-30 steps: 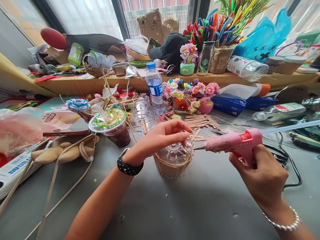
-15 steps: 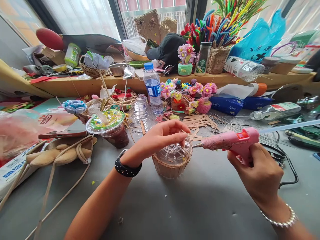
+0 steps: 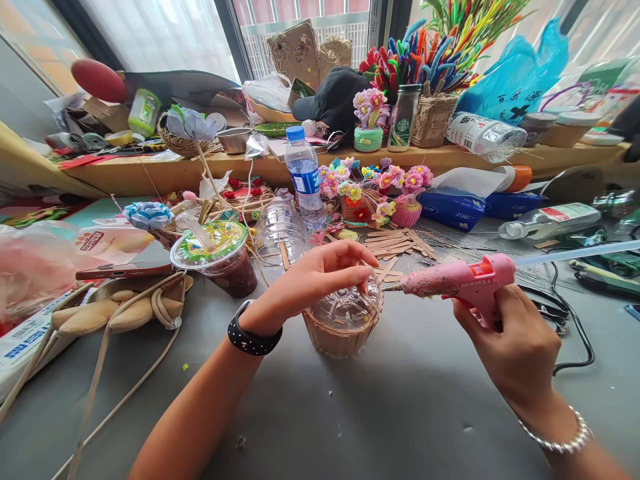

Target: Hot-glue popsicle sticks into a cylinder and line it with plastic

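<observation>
A clear plastic piece (image 3: 343,308) with flat wooden strips (image 3: 343,339) round its lower side stands on the grey table. My left hand (image 3: 327,273) is over its top, fingers bent and their tips at the clear plastic; whatever they may pinch is too small to make out. My right hand (image 3: 520,340) is wrapped round the handle of a pink glue gun (image 3: 450,279). The gun points left, its metal nozzle at the right edge of the clear plastic, near my left fingertips. A pale glue stick (image 3: 575,253) sticks out of its back.
Loose wooden sticks (image 3: 400,243) lie behind the clear piece. A lidded cup (image 3: 237,270), a water bottle (image 3: 305,180) and a clear plastic bottle part (image 3: 281,230) stand behind to the left. A black cord (image 3: 590,333) curves at the right. Yarn flowers (image 3: 413,187) stand farther back.
The glue gun and my right hand have shifted very slightly left, the nozzle staying by the clear plastic. My left hand keeps almost the same pose.
</observation>
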